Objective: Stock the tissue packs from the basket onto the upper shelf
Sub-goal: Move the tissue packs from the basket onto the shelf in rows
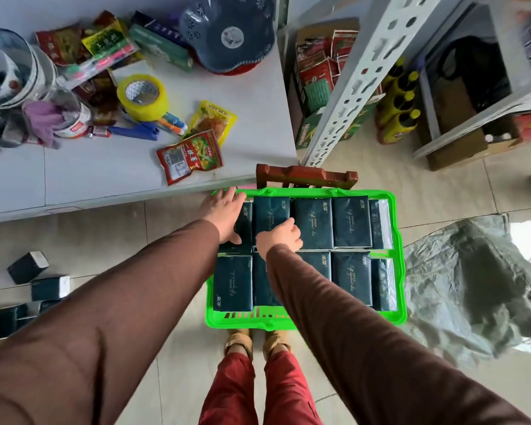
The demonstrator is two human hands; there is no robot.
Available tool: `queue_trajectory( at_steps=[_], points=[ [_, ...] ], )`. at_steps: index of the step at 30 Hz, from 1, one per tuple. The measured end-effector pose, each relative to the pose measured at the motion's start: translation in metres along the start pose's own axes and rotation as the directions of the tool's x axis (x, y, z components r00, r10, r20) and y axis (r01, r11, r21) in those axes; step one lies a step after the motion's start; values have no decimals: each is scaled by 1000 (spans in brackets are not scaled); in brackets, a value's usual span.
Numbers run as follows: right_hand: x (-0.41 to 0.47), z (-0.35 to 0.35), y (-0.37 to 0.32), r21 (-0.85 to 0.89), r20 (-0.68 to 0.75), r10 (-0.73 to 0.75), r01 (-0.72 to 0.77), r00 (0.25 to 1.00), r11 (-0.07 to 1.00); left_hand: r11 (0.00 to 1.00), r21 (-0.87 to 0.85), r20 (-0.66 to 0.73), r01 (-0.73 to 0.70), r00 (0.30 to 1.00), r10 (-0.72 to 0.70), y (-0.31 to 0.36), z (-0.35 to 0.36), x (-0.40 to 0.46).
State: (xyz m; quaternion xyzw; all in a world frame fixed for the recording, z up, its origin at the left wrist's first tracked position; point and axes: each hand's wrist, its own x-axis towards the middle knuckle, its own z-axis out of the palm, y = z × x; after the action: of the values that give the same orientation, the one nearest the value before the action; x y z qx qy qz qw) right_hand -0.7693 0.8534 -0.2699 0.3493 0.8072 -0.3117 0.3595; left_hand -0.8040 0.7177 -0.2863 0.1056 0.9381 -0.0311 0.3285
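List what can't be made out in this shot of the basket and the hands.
- Head view: the tissue packs under both forearms are covered by the sleeves, so no full count.
- Left hand: fingertips at the green basket rim; contact with it unclear.
- Right hand: fingers curl down out of sight; grip unclear.
- Upper shelf: only the rack's post shows; the top edge cuts it off.
- Pack lettering: too small.

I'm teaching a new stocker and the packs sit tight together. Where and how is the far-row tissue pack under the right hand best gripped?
The tissue pack lies flat, wedged between neighbours in the green basket. Probably come from above, as the right hand does, hook the near short edge at the gap between rows, then tilt it up and pinch its faces.
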Motion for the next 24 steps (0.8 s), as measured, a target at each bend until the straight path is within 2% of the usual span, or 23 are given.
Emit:
queue_trajectory(
  at_steps=[3,9,15,18,21,24],
  points=[
    [1,14,-2,88,-5,170,-169,985,982,999,43,27,-9,1000,8,-4,-1,3],
    [15,16,1,153,-39,167,-159,985,975,999,-42,7,10,1000,-10,-11,1,2],
    [15,5,14,167,29,75,-79,997,983,993,-109,83,-43,995,52,-18,-15,1],
    [13,-2,17,114,16,14,-16,1000,993,987,-150,170,-57,982,83,-14,-19,0],
    [11,-4,25,49,-23,-52,54,998,997,996,-89,230,-23,972,43,-6,-13,-8],
    [11,-3,37,159,-35,-131,135,991,978,1000,-22,181,-7,983,11,-1,-5,-14]
  ],
)
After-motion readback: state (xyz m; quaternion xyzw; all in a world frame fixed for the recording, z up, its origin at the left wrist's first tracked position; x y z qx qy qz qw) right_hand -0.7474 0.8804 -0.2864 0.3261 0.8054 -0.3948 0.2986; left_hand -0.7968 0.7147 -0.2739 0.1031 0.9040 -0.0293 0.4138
